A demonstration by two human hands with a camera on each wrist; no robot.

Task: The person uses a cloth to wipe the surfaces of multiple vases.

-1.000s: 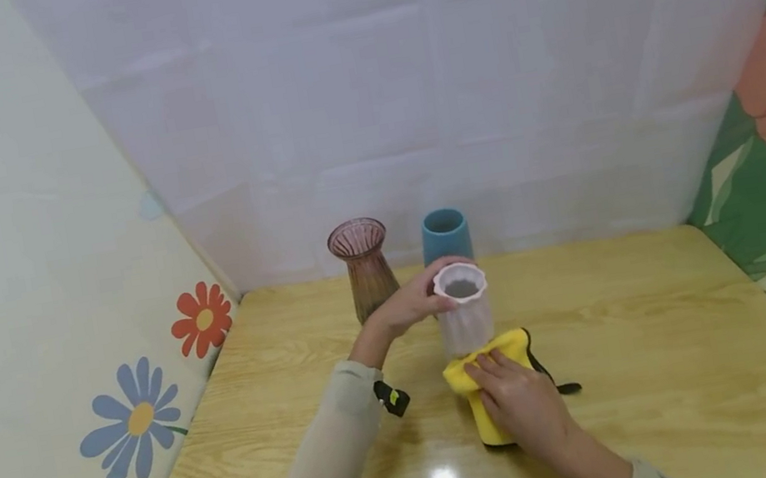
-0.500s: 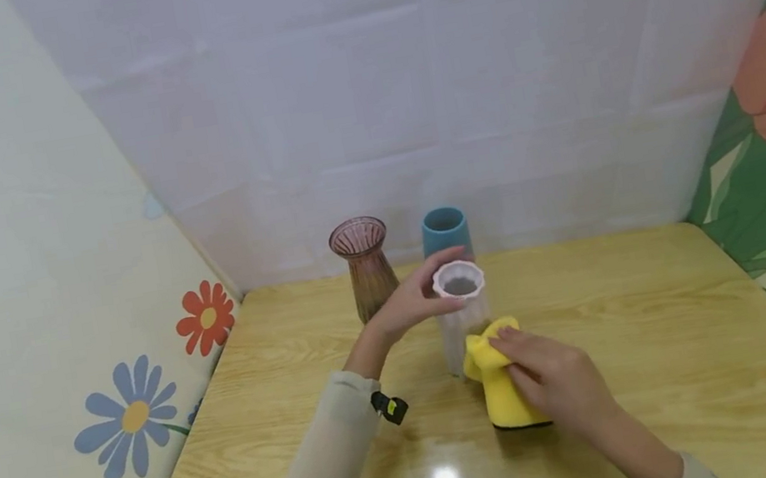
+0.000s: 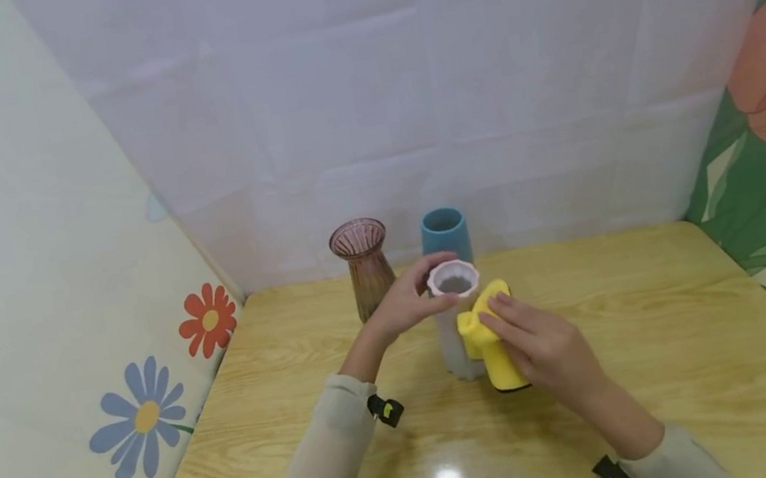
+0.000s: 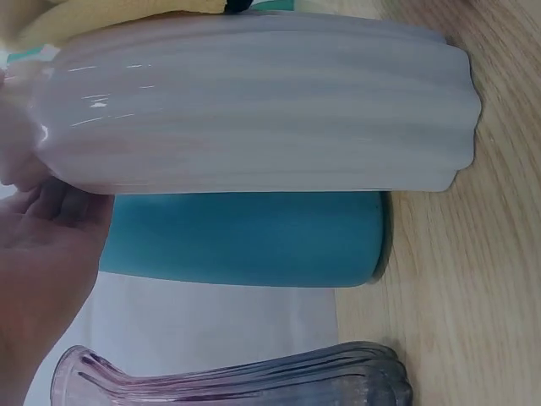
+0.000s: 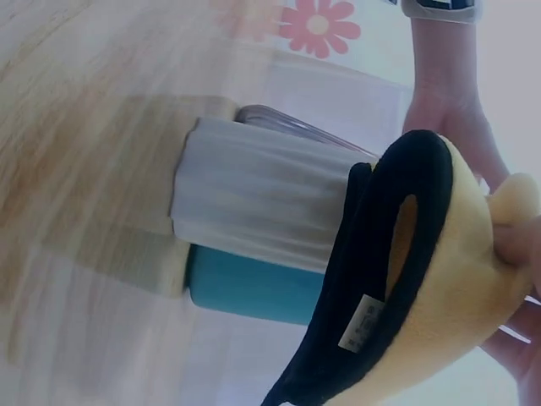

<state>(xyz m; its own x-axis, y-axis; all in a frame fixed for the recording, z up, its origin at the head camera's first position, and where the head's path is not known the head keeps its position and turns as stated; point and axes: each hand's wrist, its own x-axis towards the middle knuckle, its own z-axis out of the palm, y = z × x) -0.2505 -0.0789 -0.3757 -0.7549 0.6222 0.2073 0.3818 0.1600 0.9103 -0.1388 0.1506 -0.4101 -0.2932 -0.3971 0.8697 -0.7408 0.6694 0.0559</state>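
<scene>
A white fluted vase with a scalloped rim stands upright on the table. My left hand grips it just below the rim, thumb in front and fingers reaching behind. In my right hand a bunched yellow cloth with black edging is pinched. The cloth lies against the vase's right side, in its upper half. The right wrist view shows a small white label on the black edging of the cloth. Ribbed sides of the white vase fill the top of the left wrist view.
Behind the white vase stands a blue vase, partly hidden by it. A purplish ribbed glass vase is to the left, behind my left hand. The wooden table meets a white backdrop at its far edge.
My right hand has carried the yellow cloth upward along the right side of the white vase, and it is more bunched. My left hand stays at the rim.
</scene>
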